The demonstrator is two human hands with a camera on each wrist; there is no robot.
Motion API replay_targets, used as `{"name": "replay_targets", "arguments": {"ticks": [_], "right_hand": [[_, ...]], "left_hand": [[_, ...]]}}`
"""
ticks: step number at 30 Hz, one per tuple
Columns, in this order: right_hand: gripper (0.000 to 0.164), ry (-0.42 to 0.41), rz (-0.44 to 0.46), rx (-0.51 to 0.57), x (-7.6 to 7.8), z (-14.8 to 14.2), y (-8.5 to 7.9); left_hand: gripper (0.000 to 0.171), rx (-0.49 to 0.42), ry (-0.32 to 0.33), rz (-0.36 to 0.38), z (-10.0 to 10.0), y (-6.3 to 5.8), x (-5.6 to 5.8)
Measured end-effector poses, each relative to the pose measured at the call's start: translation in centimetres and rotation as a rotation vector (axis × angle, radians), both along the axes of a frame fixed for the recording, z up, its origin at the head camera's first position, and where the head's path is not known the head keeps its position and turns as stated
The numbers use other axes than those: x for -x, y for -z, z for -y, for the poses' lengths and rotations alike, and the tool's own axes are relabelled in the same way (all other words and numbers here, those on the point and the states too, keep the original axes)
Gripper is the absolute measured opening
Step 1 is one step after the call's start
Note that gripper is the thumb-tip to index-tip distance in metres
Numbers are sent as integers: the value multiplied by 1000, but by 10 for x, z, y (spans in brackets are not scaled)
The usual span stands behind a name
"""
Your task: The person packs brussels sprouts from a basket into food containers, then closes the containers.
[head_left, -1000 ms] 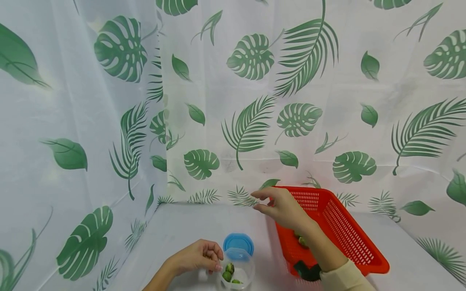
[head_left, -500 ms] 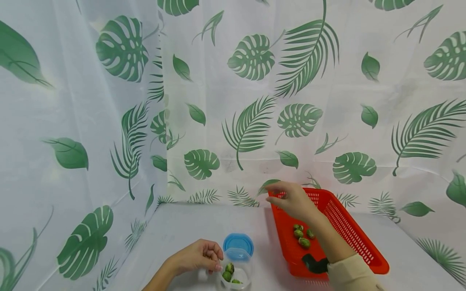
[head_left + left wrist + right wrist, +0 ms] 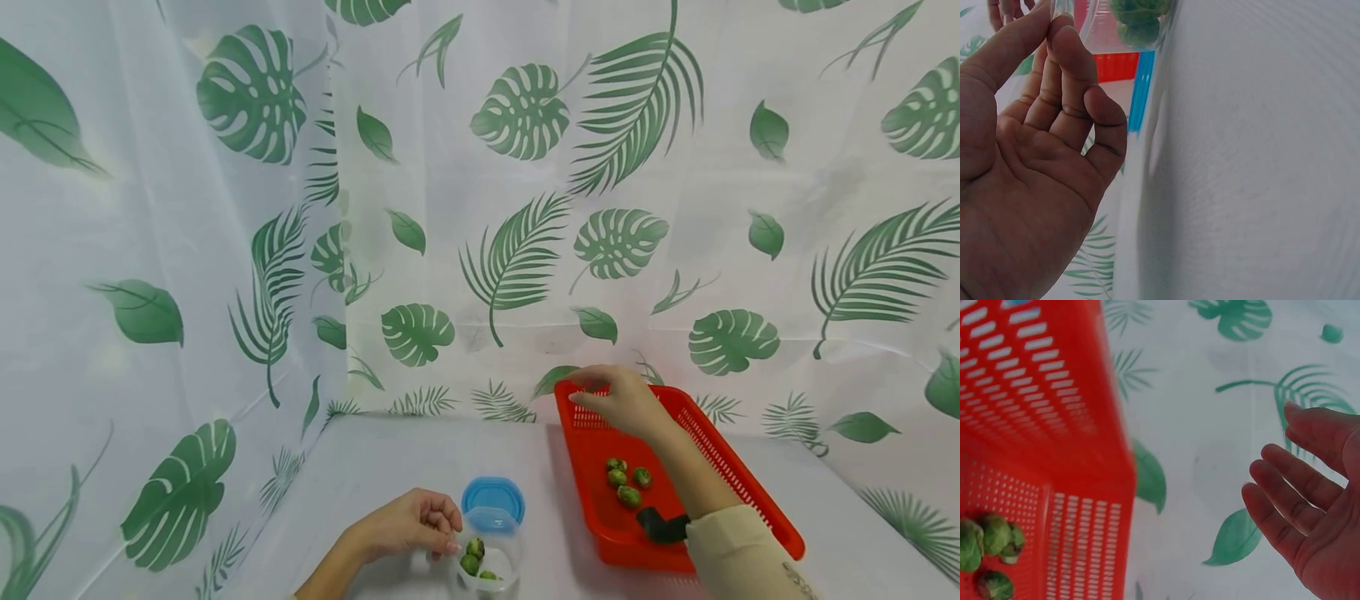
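My left hand point(image 3: 412, 525) pinches the rim of a clear plastic tub point(image 3: 512, 552) between thumb and fingertips, as the left wrist view shows at its top edge. Several green Brussels sprouts point(image 3: 470, 564) lie inside the tub. My right hand point(image 3: 618, 402) hovers over the far left end of a red perforated basket point(image 3: 592, 517), holding nothing. Its fingers point(image 3: 1285, 506) are extended and spread apart from the thumb in the right wrist view. More Brussels sprouts point(image 3: 628, 497) rest on the basket's floor, behind and below that hand.
A round blue lid point(image 3: 495, 498) lies on the white table point(image 3: 375, 458) just beyond the tub. A leaf-patterned curtain point(image 3: 517, 250) rises behind and at the left. A dark wrist-worn device point(image 3: 662, 527) hangs under my right wrist, overlapping the basket's near end.
My right hand has moved right from the basket's left edge to over its far end, uncovering the sprouts in the basket. The left hand keeps its grip on the tub.
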State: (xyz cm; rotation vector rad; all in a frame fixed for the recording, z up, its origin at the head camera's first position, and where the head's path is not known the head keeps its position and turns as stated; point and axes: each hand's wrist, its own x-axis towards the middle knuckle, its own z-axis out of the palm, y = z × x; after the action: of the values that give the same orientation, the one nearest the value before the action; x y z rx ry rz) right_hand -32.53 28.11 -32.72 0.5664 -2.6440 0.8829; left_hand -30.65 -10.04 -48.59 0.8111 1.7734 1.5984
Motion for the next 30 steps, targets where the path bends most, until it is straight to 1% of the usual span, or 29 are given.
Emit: {"name": "replay_targets", "arguments": {"ticks": [4, 8, 13, 17, 22, 27, 30], "right_hand": [[41, 12, 16, 0, 8, -10, 3], [40, 21, 25, -1, 13, -16, 8], [38, 30, 44, 2, 20, -21, 11], [38, 39, 70, 12, 23, -24, 13], [39, 43, 88, 26, 25, -27, 15], [37, 39, 103, 39, 29, -31, 22], [35, 29, 130, 55, 32, -31, 27]], "left_hand": [[22, 3, -2, 2, 0, -2, 0], [19, 5, 3, 5, 1, 0, 0], [20, 2, 10, 3, 1, 1, 1], [21, 1, 9, 13, 0, 1, 1], [22, -4, 3, 8, 0, 1, 1], [23, 3, 6, 4, -1, 1, 1], [23, 3, 11, 0, 1, 1, 0]]}}
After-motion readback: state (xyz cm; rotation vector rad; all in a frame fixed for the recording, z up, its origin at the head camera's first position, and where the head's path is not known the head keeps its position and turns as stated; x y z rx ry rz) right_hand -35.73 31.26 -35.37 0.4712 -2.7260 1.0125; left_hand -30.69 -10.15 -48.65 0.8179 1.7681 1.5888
